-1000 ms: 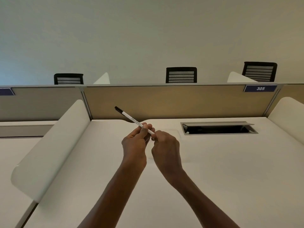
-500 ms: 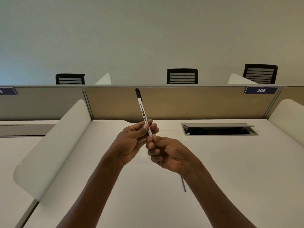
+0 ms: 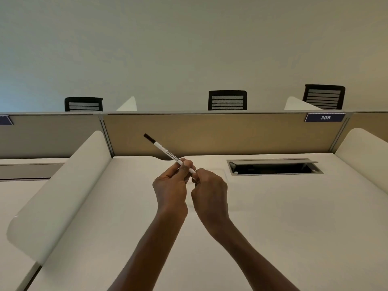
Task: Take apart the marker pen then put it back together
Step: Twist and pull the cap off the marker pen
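above the white desk [image 3: 273, 217], just to the near left of the open cable tray [image 3: 275, 168] set into its top, the marker pen [image 3: 168, 153] is held clear of the surface between both hands. half a second ago it stood nearly upright, its dark end up against the tan partition; now it has tipped back down to a slant, much as it lay a second ago. the right hand, which had turned palm-up below the pen with a thin dark rod showing under it, has rolled over again and closed on the pen's near end; that rod is no longer in sight. i take this to mean the person is working at the near end, twisting or seating a plug or inner part, though the fingers hide the joint and i cannot tell whether the pen is being opened or closed up.

the left hand [image 3: 171, 183] pinches the white barrel between thumb and fingertips, closed on it. the right hand [image 3: 210, 192] is curled shut around the near tip, touching the left.

the pen's long axis runs from the hands up and away to the left of the tray, toward the partition [image 3: 231, 133]. its dark end points far-left and upward; its white near end points back toward the tray's near-left corner and is buried in the right hand.
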